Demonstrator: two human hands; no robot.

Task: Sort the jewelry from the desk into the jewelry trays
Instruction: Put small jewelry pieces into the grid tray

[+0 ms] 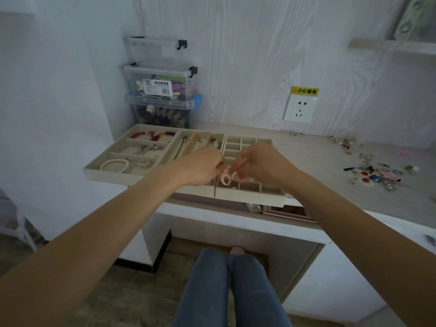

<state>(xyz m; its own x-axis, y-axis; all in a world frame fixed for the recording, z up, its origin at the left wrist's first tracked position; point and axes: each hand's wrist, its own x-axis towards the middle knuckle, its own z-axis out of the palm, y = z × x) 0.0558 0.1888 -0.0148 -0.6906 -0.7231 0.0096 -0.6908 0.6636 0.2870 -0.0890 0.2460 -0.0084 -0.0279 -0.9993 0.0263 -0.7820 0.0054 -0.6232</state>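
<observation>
Three beige jewelry trays stand side by side at the desk's left. The left tray [94, 169] holds bracelets, the middle tray [188, 135] necklaces, and the right tray [259, 197] has small square cells. Both hands meet above the right tray's front cells. My left hand [200, 166] pinches a pink ring [225, 179]. My right hand [257, 165] pinches a second pale pink ring [234, 175] right beside it. A pile of loose jewelry [377, 173] lies on the desk at the right.
Stacked clear storage boxes [162, 90] stand behind the trays against the wall. A wall socket [299, 110] sits above the desk. A pink box [290, 212] shows under the right tray's front edge. My legs are below the desk.
</observation>
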